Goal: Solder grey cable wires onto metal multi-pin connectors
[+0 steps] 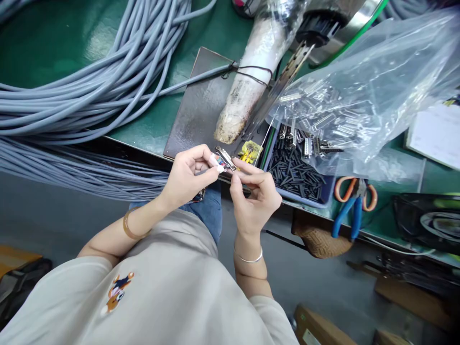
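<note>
Just off the edge of the green bench (158, 122), the left hand (187, 176) and right hand (254, 197) hold 1 small connector (226, 158) between them, the fingers (211, 176) of both clamped on it. Gripped only at the tips over the lap (210, 211), it could slip and fall, or its coloured wires (222, 163) could kink.

Setting: cable-assembly workshop bench. Grey cable bundles (89, 72) are lying coiled over the green bench mat (46, 43). A clear bag (395, 72) of metal connector shells, a tray (309, 201) of black sleeves and blue-handled pliers (350, 213) are sitting alongside.
</note>
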`<state>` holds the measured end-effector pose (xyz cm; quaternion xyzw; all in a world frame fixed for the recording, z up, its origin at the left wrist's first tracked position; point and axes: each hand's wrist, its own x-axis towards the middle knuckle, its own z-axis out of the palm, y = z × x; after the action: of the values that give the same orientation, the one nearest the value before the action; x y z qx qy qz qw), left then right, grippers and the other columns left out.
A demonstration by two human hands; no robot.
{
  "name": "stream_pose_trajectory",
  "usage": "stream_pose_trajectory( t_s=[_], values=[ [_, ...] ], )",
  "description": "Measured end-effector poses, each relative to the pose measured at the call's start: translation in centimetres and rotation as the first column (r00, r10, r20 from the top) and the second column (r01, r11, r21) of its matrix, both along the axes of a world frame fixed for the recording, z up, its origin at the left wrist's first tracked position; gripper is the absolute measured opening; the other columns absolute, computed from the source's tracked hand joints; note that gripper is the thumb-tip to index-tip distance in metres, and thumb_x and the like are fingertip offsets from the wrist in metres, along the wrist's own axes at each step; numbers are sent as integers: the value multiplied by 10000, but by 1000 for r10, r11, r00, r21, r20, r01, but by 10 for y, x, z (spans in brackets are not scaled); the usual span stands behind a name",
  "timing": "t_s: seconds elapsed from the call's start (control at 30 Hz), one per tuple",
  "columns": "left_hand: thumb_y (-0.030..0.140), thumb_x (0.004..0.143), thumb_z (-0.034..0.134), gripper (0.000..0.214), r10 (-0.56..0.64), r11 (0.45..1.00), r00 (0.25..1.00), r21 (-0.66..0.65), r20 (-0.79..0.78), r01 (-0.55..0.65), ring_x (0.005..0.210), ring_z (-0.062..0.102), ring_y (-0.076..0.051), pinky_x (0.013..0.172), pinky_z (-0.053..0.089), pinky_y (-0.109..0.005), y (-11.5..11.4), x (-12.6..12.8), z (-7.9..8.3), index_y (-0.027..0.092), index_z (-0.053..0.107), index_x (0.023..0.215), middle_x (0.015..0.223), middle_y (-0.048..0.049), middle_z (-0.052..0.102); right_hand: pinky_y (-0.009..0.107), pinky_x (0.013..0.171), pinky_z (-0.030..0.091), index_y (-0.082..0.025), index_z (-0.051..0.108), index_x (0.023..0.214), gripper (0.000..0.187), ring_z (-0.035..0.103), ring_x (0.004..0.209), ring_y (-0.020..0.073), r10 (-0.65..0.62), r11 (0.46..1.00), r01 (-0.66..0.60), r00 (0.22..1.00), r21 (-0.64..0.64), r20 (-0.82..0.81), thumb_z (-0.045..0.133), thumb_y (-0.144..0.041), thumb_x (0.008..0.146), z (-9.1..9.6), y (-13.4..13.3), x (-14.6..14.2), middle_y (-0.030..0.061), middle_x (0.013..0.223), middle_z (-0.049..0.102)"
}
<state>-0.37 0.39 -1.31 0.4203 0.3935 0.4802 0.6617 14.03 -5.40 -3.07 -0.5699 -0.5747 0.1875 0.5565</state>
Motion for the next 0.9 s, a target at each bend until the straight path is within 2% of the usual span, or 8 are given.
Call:
stream_pose_trajectory(
  t_s=[0.17,0.53,0.77,0.9],
  values=[
    [133,679,780,196,53,997,998,65,-43,-51,605,565,-58,582,471,-164,5,6,1,163,586,681,706,19,642,338,824,691,-223,582,857,132,805,1005,205,8,1000,-9,1000,18,15,684,-189,933,4,6,2,79,1160,805],
    [148,663,779,219,86,994,993,72,-83,-81,564,502,-59,550,413,-179,9,12,8,175,562,639,629,42,573,363,844,702,-233,566,873,140,808,1006,216,51,999,-51,997,4,-51,685,-229,946,11,15,9,78,1171,806],
    [119,679,772,201,97,992,993,90,-73,-91,563,485,-50,543,399,-171,7,10,14,166,579,646,630,41,572,359,831,703,-237,622,866,118,812,956,206,43,998,-43,999,38,19,721,-199,918,17,17,7,50,1165,808],
    [123,674,786,211,89,993,994,77,-64,-84,562,488,-47,544,417,-169,7,10,14,167,580,653,643,44,585,350,803,694,-243,675,906,79,812,938,207,9,998,-19,991,67,137,725,-183,915,21,19,8,39,1146,814]
  ],
)
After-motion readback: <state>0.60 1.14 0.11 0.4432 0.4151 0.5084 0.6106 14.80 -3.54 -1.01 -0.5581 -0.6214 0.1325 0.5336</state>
